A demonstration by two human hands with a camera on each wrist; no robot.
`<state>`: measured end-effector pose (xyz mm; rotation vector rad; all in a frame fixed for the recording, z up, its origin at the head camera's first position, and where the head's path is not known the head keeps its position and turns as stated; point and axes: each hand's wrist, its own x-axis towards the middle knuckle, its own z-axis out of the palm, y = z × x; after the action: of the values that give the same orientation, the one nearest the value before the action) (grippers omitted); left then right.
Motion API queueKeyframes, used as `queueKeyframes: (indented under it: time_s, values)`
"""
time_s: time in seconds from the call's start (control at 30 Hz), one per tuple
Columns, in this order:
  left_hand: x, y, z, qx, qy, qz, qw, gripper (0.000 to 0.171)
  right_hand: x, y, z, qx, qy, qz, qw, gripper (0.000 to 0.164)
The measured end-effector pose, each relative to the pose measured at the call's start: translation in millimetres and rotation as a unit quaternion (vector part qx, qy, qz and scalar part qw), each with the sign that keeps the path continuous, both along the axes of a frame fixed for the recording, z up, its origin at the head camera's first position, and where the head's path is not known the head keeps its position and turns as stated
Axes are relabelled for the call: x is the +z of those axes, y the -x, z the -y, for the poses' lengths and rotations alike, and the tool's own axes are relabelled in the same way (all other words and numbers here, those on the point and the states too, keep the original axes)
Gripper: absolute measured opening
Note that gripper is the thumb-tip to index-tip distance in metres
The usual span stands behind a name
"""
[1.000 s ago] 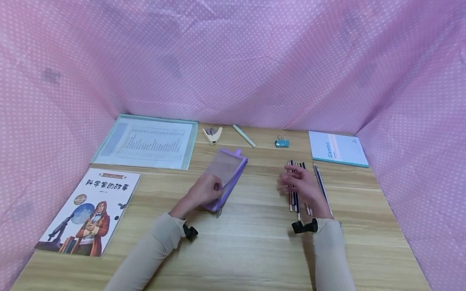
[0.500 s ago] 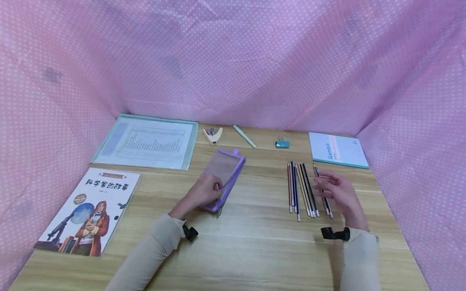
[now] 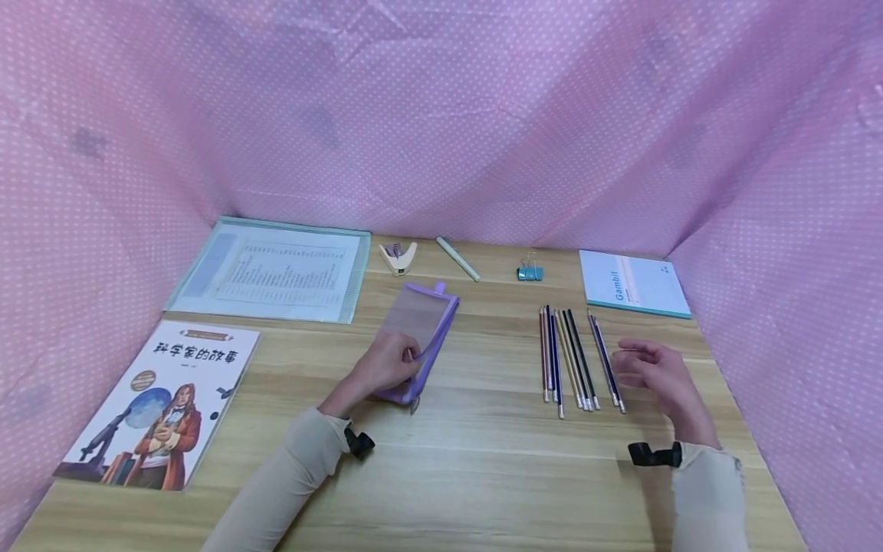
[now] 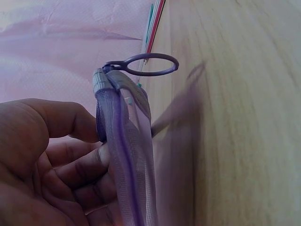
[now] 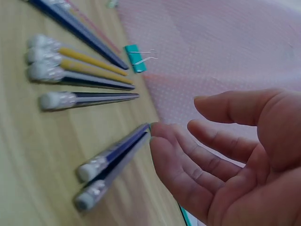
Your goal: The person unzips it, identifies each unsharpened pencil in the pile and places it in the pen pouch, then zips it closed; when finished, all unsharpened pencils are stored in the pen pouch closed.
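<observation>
My left hand [image 3: 388,364] pinches the open edge of a purple mesh zip pencil case [image 3: 418,313] between thumb and fingers. In the left wrist view, the case's zipper edge [image 4: 123,155] stands up from the table, with a ring-shaped zipper pull [image 4: 153,65] at its corner. Over on the right, my right hand [image 3: 655,373] hovers with loosely bent fingers and holds nothing. Just left of it lies a pair of dark pencils [image 3: 606,364]. Farther left, several more pencils [image 3: 569,360] lie side by side in groups, their eraser ends towards me.
Along the back are a stapler [image 3: 398,259], a pale green pen [image 3: 457,258], a teal binder clip [image 3: 530,272] and a Gambit notebook [image 3: 635,282]. A clear document folder [image 3: 276,270] and an illustrated book [image 3: 162,402] lie at left. Pink dotted cloth [image 3: 441,115] hangs around the table.
My right hand has moved right, from over the larger pencil groups, past the separate pair, to that pair's right side. My left hand keeps its hold on the pencil case.
</observation>
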<state>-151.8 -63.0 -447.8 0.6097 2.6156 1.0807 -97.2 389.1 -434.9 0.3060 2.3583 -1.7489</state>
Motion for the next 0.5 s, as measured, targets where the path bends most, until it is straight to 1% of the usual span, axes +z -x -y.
queueKeyframes:
  time_s: [0.07, 0.1, 0.23, 0.33, 0.5]
  values:
    - [-0.1, -0.3, 0.3, -0.001, -0.003, 0.000, 1.0000, 0.008, -0.9, 0.9, 5.2, 0.011, -0.049, 0.005, 0.999, 0.046]
    - [-0.2, -0.3, 0.3, -0.002, -0.004, 0.002, 1.0000, 0.008, -1.4, 1.5, 8.2, 0.016, -0.071, 0.006, 0.997, 0.049]
    - [-1.3, -0.3, 0.9, -0.001, -0.006, 0.006, 1.0000, 0.007, -0.8, 5.0, 19.8, 0.043, -0.146, -0.003, 0.988, 0.048]
    - [-2.0, -0.1, 1.3, -0.001, -0.009, 0.004, 0.9999, 0.007, 0.8, 9.1, 27.3, 0.062, -0.175, -0.010, 0.982, 0.047]
    - [-3.1, 0.8, 1.4, -0.003, -0.012, -0.001, 0.9999, 0.007, 0.7, 16.3, 33.8, 0.083, -0.207, -0.014, 0.975, 0.049]
